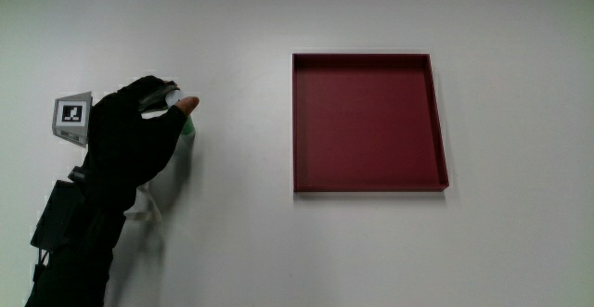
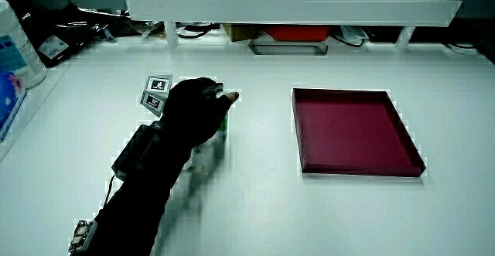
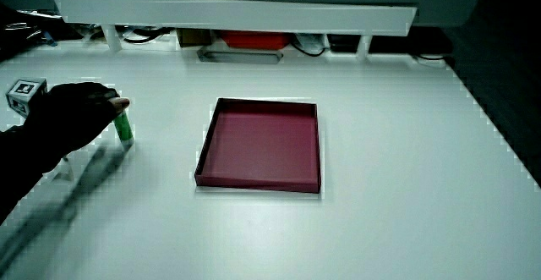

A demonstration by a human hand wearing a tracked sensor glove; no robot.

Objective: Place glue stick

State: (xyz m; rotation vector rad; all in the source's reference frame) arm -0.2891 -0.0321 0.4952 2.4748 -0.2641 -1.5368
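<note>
The hand (image 1: 130, 140) stood on the white table (image 1: 241, 242), well apart from the dark red tray (image 1: 369, 121), its fingers (image 1: 160, 92) clamped around the top of a green glue stick (image 3: 123, 128). In the main view the glove hid nearly all of the stick, leaving only a green sliver beside the thumb. In both side views it stood upright, its base on the table.

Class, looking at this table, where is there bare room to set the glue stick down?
The red tray is empty inside. Bare table lies between the tray and the hand, which holds the glue stick upright. More bare table lies nearer the person than the tray. Nowhere looks crowded.
</note>
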